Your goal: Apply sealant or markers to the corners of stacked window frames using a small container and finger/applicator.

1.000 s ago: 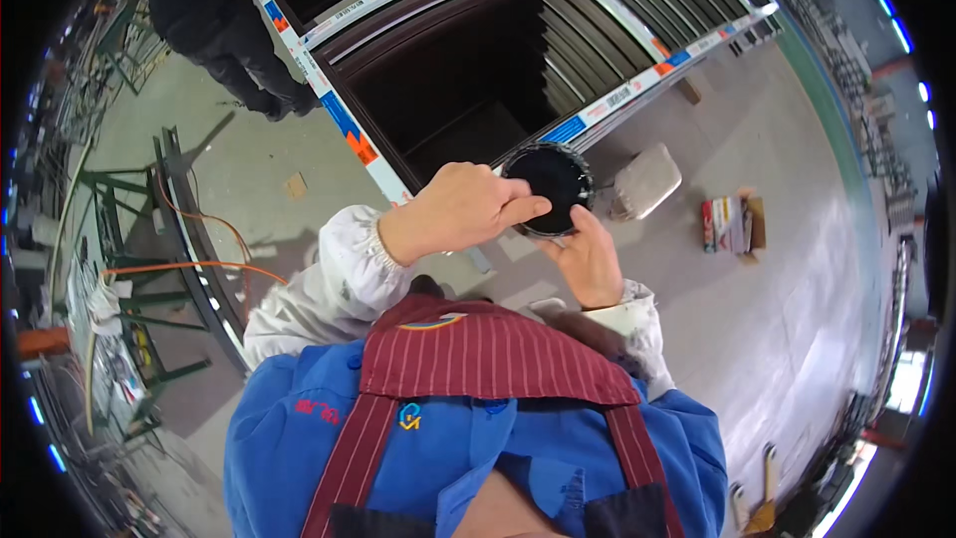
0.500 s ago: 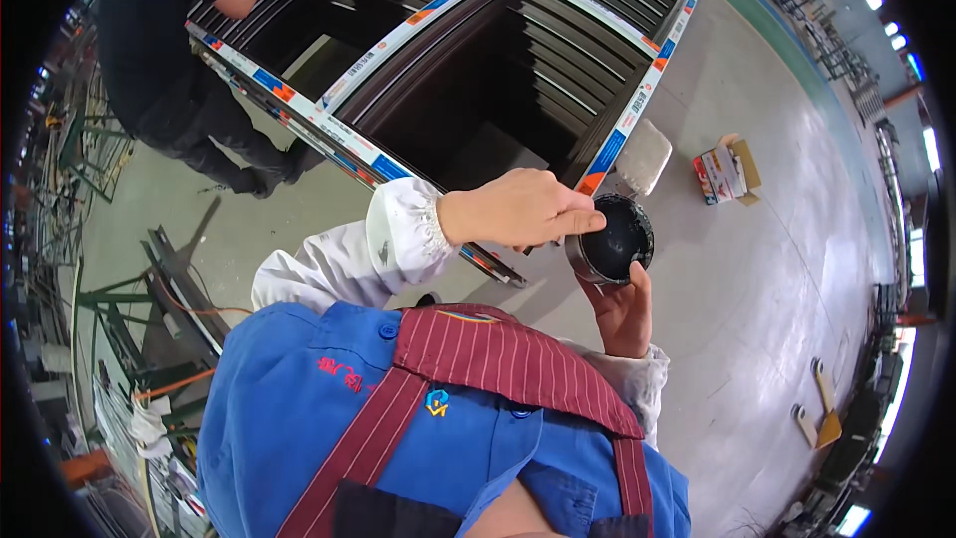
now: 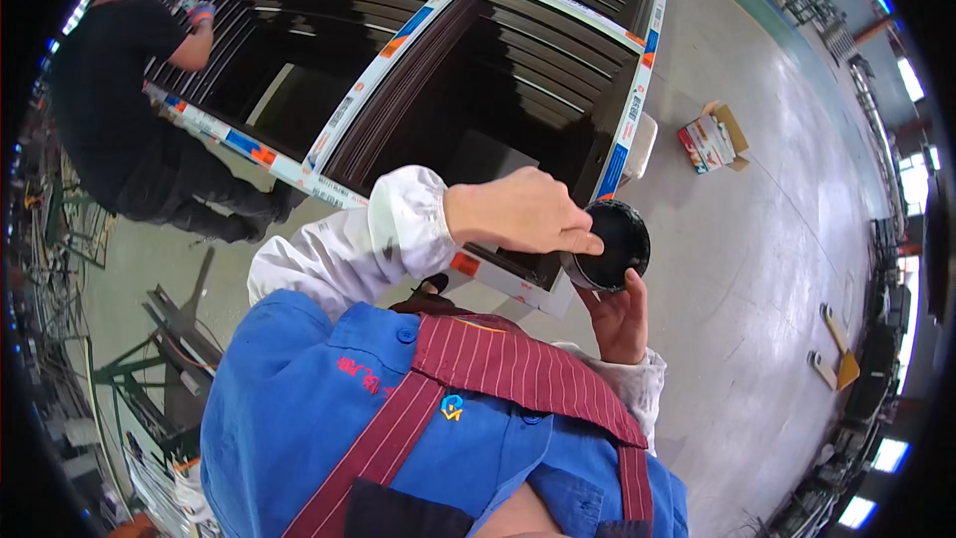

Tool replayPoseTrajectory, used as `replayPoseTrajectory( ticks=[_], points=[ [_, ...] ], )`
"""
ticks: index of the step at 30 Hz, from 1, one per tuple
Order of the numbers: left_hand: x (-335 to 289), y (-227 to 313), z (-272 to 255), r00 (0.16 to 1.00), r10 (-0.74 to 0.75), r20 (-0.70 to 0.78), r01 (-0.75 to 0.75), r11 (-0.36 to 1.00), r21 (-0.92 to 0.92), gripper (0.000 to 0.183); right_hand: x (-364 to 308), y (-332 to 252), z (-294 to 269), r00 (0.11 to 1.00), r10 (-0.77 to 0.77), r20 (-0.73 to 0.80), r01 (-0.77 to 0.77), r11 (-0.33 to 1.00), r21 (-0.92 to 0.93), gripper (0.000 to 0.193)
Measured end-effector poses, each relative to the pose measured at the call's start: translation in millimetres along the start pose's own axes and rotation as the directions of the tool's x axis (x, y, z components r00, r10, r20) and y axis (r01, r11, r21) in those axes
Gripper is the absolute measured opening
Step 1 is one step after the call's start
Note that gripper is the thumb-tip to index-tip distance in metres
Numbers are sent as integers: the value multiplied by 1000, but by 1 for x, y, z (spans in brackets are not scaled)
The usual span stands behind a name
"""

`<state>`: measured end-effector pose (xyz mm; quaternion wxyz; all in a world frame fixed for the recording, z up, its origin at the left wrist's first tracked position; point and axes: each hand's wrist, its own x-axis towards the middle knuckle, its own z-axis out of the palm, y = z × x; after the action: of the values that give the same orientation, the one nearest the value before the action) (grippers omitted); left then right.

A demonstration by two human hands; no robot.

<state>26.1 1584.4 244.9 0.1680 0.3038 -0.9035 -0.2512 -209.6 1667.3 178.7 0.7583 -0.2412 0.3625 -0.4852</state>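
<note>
So the main thing here is a round, black, open-topped can [image 3: 619, 224] with a smeared-looking rim and a dark inside, sitting just right of centre in the frame, held up off the floor with its opening toward the camera. The right hand [image 3: 619, 321] is clamped on it from below, fingers on the wall at the lower right, one fingertip up at the rim. The left hand [image 3: 523, 214] comes in from the left with its fingers curled and one digit lapping over the can's left rim; honestly can't tell if it's really gripping, since part of it is hidden. Both hands meet at the can but don't touch each other. White elasticated sleeve covers [image 3: 354, 244] on both forearms, then a blue button-up work shirt [image 3: 284, 389] and a maroon striped apron [image 3: 528, 364] across the bottom.

Just behind the can, a big stack of dark rectangular frames [image 3: 388, 50], taped white with blue and orange patches, fills the top middle. A pale rounded block [image 3: 640, 147] pokes out by its right edge, and an open red-and-white cardboard box [image 3: 712, 142] sits on the grey floor [image 3: 737, 269], upper right. Upper left, a co-worker in black [image 3: 119, 90] has a gloved hand [image 3: 202, 12] at the frames. Green metal stands [image 3: 149, 379] are lower left.
</note>
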Motion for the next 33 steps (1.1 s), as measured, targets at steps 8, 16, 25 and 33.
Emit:
replayPoseTrajectory(
  ticks=[8,16,25,33],
  points=[
    [63,-171,-57,958,-91,271,262,661,-703,49,28,5,43,944,-228,-239,237,971,8,53],
    [216,-334,30,938,-345,30,341,935,98,89,41,15,61,741,-399,-541,483,875,16,55],
    [287,-363,63,896,-443,26,442,896,45,94,35,21,54,599,-388,-700,559,829,19,55],
    [307,-346,65,888,-452,91,451,892,29,92,30,25,50,545,-371,-752,606,794,48,53]
  ],
)
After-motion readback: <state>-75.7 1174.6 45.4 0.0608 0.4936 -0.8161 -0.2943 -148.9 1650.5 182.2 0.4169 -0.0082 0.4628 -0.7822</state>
